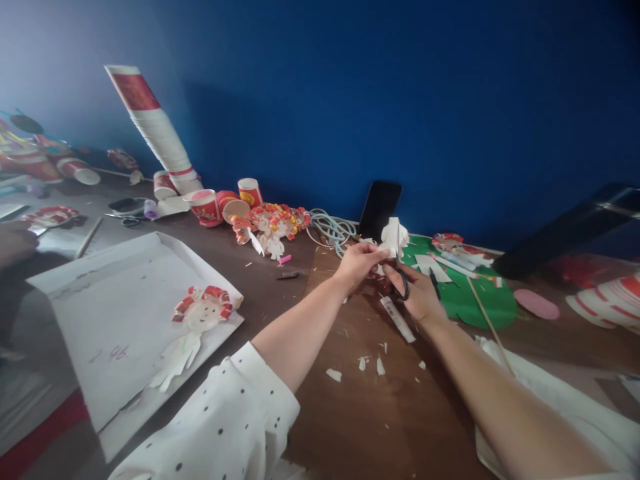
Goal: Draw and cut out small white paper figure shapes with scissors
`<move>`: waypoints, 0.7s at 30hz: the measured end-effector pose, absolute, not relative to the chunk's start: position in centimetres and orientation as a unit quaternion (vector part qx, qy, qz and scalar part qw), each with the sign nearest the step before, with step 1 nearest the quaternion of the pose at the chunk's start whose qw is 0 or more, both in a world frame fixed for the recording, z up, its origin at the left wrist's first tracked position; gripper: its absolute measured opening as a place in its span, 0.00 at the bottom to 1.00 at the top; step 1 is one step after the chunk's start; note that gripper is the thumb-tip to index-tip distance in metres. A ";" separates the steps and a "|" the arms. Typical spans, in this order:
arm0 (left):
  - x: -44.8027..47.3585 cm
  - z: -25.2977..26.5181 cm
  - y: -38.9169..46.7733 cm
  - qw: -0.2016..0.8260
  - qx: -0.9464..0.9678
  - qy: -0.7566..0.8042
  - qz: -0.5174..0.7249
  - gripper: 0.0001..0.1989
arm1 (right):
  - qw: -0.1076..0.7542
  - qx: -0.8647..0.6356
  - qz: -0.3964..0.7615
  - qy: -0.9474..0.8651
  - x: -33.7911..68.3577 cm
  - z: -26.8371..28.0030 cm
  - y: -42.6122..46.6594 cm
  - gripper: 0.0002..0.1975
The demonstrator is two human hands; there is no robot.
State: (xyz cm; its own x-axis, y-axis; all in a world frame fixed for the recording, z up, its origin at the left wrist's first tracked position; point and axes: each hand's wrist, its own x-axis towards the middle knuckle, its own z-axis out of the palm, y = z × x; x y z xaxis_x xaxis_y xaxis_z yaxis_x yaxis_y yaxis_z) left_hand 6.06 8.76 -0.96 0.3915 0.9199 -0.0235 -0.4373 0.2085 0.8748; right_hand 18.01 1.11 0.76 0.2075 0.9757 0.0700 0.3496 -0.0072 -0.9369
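My left hand pinches a small white paper cutout over the brown table. In my right hand is a pair of scissors with dark handles, fingers through the loops. The blades point up and lie against the paper; whether they are fully closed I cannot tell. A white glue tube lies just below my hands, and paper scraps are scattered nearer to me. Beyond my right hand is a green sheet with pens on it.
A dark phone leans at the blue wall beside a coiled cable. Red paper cups and paper figures stand left of it. A large white sheet carries a paper doll. Another person's hand is far left.
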 end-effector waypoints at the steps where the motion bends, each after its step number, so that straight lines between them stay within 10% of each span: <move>1: 6.1 -1.0 8.7 0.723 0.417 0.288 0.470 0.16 | 0.463 -0.623 0.335 -0.534 18.0 0.8 1.1 0.23; 21: 6.2 -1.0 8.8 0.722 0.415 0.292 0.470 0.15 | 0.466 -0.618 0.330 -0.540 18.0 0.6 1.2 0.21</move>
